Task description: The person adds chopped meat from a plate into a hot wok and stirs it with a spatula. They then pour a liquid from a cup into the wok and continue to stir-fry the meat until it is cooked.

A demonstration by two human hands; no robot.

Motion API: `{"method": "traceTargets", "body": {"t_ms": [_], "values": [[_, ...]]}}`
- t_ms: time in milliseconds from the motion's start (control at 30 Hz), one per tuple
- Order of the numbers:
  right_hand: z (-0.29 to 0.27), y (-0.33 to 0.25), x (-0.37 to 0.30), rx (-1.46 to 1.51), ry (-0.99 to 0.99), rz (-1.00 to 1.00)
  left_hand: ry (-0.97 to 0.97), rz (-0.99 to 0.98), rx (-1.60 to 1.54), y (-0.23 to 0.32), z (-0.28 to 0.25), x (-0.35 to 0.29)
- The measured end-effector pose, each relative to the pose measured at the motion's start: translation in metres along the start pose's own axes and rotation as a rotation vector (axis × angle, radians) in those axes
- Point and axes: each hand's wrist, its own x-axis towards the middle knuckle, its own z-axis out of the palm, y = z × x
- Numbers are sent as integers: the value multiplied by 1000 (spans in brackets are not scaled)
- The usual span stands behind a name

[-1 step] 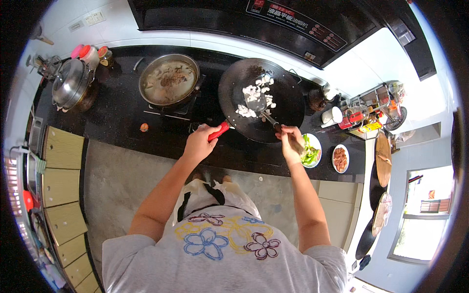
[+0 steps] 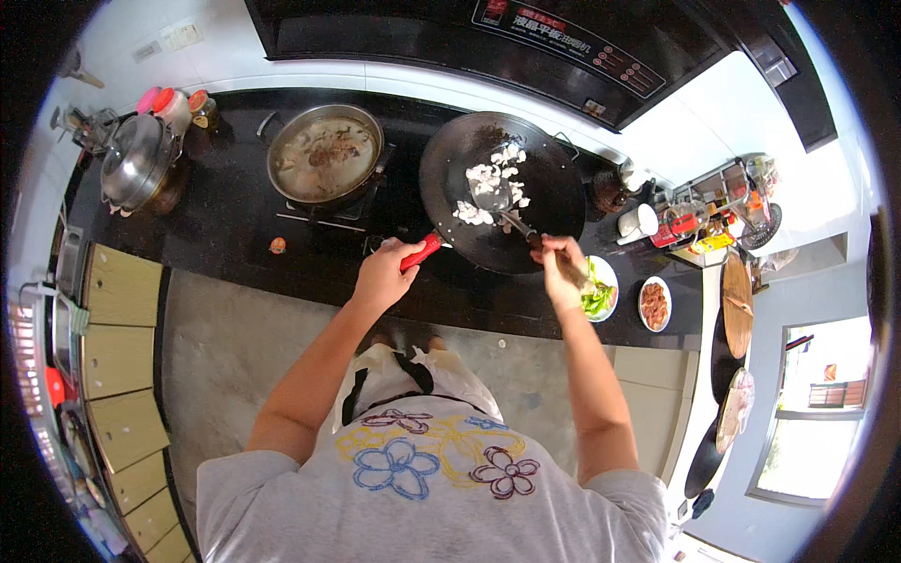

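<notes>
- White pieces lie scattered across a black wok, ahead of and between the two hands; whether they are raw or cooked cannot be told from here
- A metal spatula rests its head among them, its dark handle held in the closed fingers of the right hand, just outside the wok's near rim
- At the wok's near left, the left hand is wrapped around its red handle
- Work at the wok looks to be at an early stage: one food is in and under the spatula, while two more sit apart and appear unused
- Green slices lie in a white bowl just right of the right hand, and none show in the wok
- Farther right of that hand, reddish-brown pieces, probably meat, fill a small oval dish, likewise absent from the wok
- Ahead and left of the left hand stands a wide pot of cloudy liquid, touched by neither hand
- Well left of the left hand, a lidded pot and jars share the black counter
</notes>
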Motion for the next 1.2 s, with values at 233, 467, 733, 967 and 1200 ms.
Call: {"method": "traceTargets", "body": {"t_ms": [233, 467, 733, 967, 1200], "values": [[-17, -148, 50, -120, -131, 278, 20, -2, 16, -4, -1, -2], [5, -69, 55, -437, -10, -72, -19, -9, 20, 5, 1, 3], [23, -27, 70, -218, 100, -288, -4, -22, 29, -4, 2, -1], [13, -27, 0, 44, -88, 104, 18, -30, 26, -1, -1, -5], [8, 0, -30, -45, 36, -83, 13, -14, 29, -3, 3, -2]]}}
